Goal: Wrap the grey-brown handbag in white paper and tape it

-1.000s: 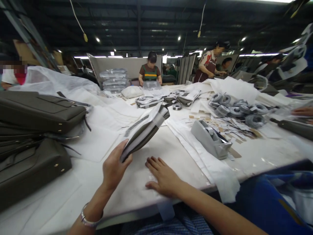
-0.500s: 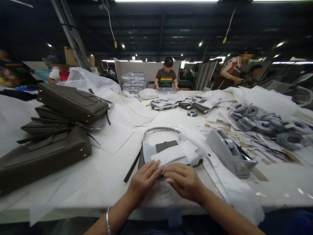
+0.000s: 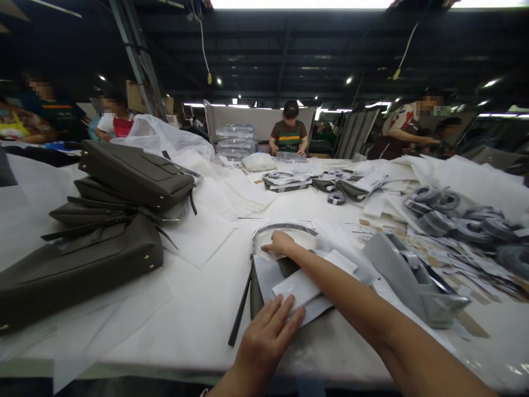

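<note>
A small dark olive handbag (image 3: 257,295) lies in front of me, largely covered by white paper sheets (image 3: 295,285). Its film-wrapped handle (image 3: 285,226) arches beyond it on the tabletop, and a dark strap (image 3: 241,303) trails off to the left. My left hand (image 3: 270,333) rests with fingers stretched over the near edge of the paper and bag. Across the bag reaches my right hand (image 3: 281,244), inside the handle's arch at the far edge. Its fingers are curled together; whatever they grip is hidden. My right forearm covers part of the paper and bag.
A grey tape dispenser (image 3: 413,281) stands to the right, beside loose tags (image 3: 454,262) and wrapped coils (image 3: 475,220). Olive handbags (image 3: 124,237) are stacked at left. More papered bags (image 3: 287,184) lie farther back. A co-worker (image 3: 290,132) works across the table.
My right hand has left the bag's near edge and reached forward across it to the handle. My left hand has shifted slightly, its fingers now flat on the paper. The view has tilted slightly.
</note>
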The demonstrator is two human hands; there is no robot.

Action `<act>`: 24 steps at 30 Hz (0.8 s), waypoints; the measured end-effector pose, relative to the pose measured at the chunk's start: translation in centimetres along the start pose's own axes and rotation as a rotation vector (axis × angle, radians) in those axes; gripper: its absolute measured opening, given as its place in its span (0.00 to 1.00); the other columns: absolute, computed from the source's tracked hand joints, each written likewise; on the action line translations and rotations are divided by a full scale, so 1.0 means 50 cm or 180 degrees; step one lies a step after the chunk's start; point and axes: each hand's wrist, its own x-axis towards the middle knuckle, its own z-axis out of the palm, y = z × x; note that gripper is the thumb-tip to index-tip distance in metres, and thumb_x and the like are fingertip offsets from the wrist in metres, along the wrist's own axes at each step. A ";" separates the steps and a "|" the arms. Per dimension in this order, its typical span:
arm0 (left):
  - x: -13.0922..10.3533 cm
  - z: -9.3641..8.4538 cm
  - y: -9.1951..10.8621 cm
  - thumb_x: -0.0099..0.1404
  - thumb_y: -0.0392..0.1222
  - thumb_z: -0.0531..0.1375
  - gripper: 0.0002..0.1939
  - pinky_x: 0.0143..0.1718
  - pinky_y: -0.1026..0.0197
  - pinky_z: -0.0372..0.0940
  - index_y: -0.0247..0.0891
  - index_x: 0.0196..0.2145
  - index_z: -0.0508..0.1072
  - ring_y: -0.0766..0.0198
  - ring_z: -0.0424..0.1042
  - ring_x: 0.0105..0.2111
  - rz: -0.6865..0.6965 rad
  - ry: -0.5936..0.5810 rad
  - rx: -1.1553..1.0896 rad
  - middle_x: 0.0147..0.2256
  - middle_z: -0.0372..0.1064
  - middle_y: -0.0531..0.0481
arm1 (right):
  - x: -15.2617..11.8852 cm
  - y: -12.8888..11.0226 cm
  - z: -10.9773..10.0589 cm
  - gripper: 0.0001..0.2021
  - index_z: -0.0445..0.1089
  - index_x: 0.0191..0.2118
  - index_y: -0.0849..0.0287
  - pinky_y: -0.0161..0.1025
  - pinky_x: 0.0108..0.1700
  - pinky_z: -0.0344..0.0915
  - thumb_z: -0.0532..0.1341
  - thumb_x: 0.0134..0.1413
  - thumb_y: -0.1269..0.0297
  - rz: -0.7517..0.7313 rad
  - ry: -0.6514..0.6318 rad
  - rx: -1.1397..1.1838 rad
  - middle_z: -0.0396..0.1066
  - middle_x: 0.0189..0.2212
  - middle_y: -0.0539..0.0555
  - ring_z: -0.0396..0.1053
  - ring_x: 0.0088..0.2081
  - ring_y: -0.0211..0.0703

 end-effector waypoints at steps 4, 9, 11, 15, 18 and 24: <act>0.001 0.001 0.001 0.73 0.32 0.51 0.19 0.51 0.56 0.74 0.41 0.59 0.70 0.55 0.72 0.55 -0.0034 -0.0015 -0.0011 0.56 0.71 0.47 | 0.015 0.007 0.009 0.12 0.72 0.46 0.61 0.45 0.45 0.73 0.61 0.64 0.58 0.0120 -0.0266 0.0400 0.73 0.45 0.55 0.73 0.42 0.44; 0.006 -0.007 0.000 0.74 0.33 0.49 0.19 0.50 0.56 0.74 0.42 0.57 0.71 0.55 0.72 0.54 -0.0048 -0.0094 -0.0033 0.56 0.71 0.48 | 0.009 0.023 0.010 0.10 0.71 0.41 0.63 0.38 0.36 0.73 0.62 0.63 0.60 0.0012 -0.0204 0.1301 0.73 0.35 0.51 0.72 0.33 0.37; 0.007 -0.010 0.001 0.75 0.33 0.49 0.19 0.51 0.56 0.74 0.42 0.57 0.71 0.56 0.72 0.55 -0.0079 -0.0126 -0.0044 0.56 0.71 0.49 | 0.004 0.019 0.009 0.09 0.71 0.37 0.64 0.36 0.33 0.72 0.63 0.63 0.61 -0.0099 -0.0111 0.1732 0.73 0.31 0.49 0.72 0.30 0.35; 0.005 -0.011 0.002 0.75 0.34 0.49 0.19 0.52 0.56 0.73 0.43 0.58 0.70 0.57 0.70 0.56 -0.0095 -0.0176 -0.0047 0.57 0.70 0.49 | -0.009 -0.005 0.001 0.10 0.68 0.31 0.62 0.34 0.32 0.71 0.66 0.58 0.63 -0.0364 0.0054 0.2533 0.74 0.25 0.48 0.73 0.27 0.35; 0.004 -0.010 0.003 0.75 0.34 0.49 0.20 0.53 0.57 0.72 0.43 0.59 0.69 0.57 0.70 0.56 -0.0093 -0.0181 -0.0018 0.57 0.69 0.49 | -0.030 -0.014 -0.010 0.13 0.67 0.30 0.60 0.36 0.35 0.72 0.69 0.53 0.59 -0.0613 0.0105 0.2962 0.76 0.25 0.52 0.76 0.30 0.38; 0.009 -0.012 0.004 0.75 0.35 0.48 0.19 0.51 0.55 0.74 0.43 0.58 0.70 0.56 0.71 0.55 -0.0146 -0.0307 -0.0037 0.57 0.70 0.49 | -0.141 0.007 -0.031 0.17 0.68 0.34 0.58 0.40 0.43 0.72 0.71 0.46 0.53 -0.1147 -0.0065 0.3231 0.79 0.32 0.52 0.77 0.37 0.42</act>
